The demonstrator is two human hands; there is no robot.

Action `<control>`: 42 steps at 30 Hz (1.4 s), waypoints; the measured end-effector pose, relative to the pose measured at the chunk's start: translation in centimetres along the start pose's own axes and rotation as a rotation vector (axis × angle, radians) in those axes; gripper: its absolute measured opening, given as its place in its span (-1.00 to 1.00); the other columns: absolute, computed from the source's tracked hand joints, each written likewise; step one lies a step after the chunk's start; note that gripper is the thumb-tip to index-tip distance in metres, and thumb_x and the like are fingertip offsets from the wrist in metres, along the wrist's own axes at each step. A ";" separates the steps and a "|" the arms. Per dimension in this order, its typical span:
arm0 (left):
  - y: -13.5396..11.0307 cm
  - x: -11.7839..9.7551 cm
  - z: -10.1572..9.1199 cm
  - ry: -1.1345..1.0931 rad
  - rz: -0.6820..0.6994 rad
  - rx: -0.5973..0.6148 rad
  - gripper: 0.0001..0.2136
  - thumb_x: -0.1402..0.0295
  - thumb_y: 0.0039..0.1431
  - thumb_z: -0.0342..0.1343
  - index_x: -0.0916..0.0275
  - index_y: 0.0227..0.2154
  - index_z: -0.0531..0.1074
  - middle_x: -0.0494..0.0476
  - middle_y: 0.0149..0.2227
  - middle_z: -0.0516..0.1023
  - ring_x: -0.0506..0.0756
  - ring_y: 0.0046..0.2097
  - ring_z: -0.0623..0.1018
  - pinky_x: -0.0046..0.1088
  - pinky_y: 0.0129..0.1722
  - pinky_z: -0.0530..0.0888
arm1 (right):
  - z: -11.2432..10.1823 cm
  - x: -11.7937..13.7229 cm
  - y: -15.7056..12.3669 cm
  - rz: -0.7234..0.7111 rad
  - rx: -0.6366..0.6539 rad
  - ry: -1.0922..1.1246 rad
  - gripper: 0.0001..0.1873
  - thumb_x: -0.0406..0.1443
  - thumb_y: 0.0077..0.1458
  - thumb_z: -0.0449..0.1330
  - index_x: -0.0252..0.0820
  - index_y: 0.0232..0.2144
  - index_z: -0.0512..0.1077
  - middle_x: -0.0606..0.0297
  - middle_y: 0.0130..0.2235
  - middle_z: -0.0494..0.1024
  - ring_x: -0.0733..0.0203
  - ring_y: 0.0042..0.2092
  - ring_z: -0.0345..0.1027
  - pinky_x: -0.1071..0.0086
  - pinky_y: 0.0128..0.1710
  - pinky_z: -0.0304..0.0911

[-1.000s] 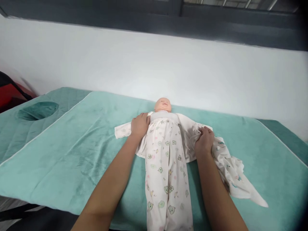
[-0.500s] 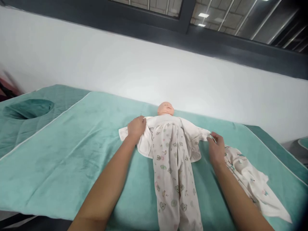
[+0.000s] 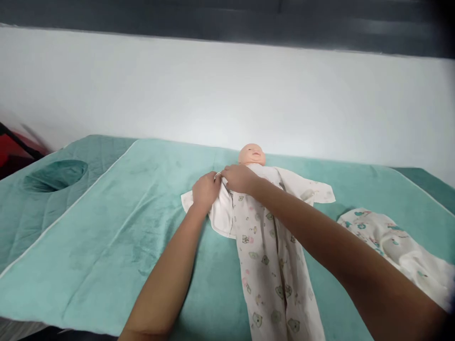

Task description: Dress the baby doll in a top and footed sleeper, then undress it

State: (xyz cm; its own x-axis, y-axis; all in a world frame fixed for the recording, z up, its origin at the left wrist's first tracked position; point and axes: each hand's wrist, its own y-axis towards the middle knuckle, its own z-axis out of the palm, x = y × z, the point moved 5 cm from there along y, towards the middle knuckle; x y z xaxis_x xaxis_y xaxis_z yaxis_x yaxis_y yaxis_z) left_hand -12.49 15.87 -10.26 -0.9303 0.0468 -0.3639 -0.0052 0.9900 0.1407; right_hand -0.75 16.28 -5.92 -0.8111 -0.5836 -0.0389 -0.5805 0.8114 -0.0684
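A baby doll (image 3: 252, 154) lies on its back, dressed in a white baby top (image 3: 223, 215) and pale trousers (image 3: 266, 265) printed with small bears. My left hand (image 3: 206, 192) is closed on the top near the doll's shoulder at the left, where a sleeve lies stretched out. Right beside it, my right hand (image 3: 239, 179) reaches across the doll's chest and pinches the edge of the same top. My right forearm covers part of the chest and trousers. The sleeve on the right lies spread, with no hand on it.
A green cover (image 3: 117, 227) lies over the bed, with a face hole (image 3: 57, 175) at the left. A crumpled white printed garment (image 3: 394, 246) lies at the right. Behind the bed stands a white wall (image 3: 213, 94) under a dark window frame.
My right hand has let go of the right sleeve's cuff and moved left across the doll to my left hand. My left hand stays on the top. The view has tilted down.
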 end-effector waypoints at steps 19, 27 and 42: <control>-2.0 1.3 -1.5 0.072 -0.026 -0.073 -0.65 0.21 0.37 -0.24 0.15 -0.09 0.44 0.25 -0.11 0.59 0.25 -0.07 0.56 -0.27 -0.20 0.41 | -2.9 -4.6 -2.9 0.053 0.060 -0.137 -0.51 0.05 0.22 0.04 -0.05 0.04 0.41 0.03 -0.07 0.49 -0.09 -0.11 0.36 0.25 -0.26 0.14; -2.4 -0.1 -1.2 0.097 0.138 -0.033 -0.66 0.42 0.30 -0.15 0.21 0.09 0.30 0.33 0.05 0.46 0.24 0.02 0.49 -0.24 -0.13 0.41 | -3.3 -6.0 -4.4 0.124 0.024 -0.064 -0.51 0.08 0.21 0.03 -0.02 0.02 0.40 0.09 -0.06 0.48 -0.06 -0.07 0.35 0.26 -0.27 0.14; -3.2 -1.3 -0.8 0.283 0.223 -0.087 -0.72 0.28 0.33 -0.08 0.16 0.02 0.36 0.29 0.01 0.45 0.29 0.05 0.40 -0.14 -0.04 0.35 | -0.5 -9.7 -9.3 0.099 -0.413 0.425 -0.57 -0.17 0.31 -0.08 -0.13 0.13 0.34 0.17 0.16 0.42 0.07 0.18 0.24 0.20 0.15 0.14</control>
State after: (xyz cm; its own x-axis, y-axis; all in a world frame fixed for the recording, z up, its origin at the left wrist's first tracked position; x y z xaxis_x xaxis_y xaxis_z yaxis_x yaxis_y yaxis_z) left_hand -11.56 12.51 -9.53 -0.9766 0.2097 -0.0478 0.1894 0.9439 0.2705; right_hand 12.50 14.42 -4.38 -0.7707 -0.5098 0.3823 -0.4116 0.8563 0.3121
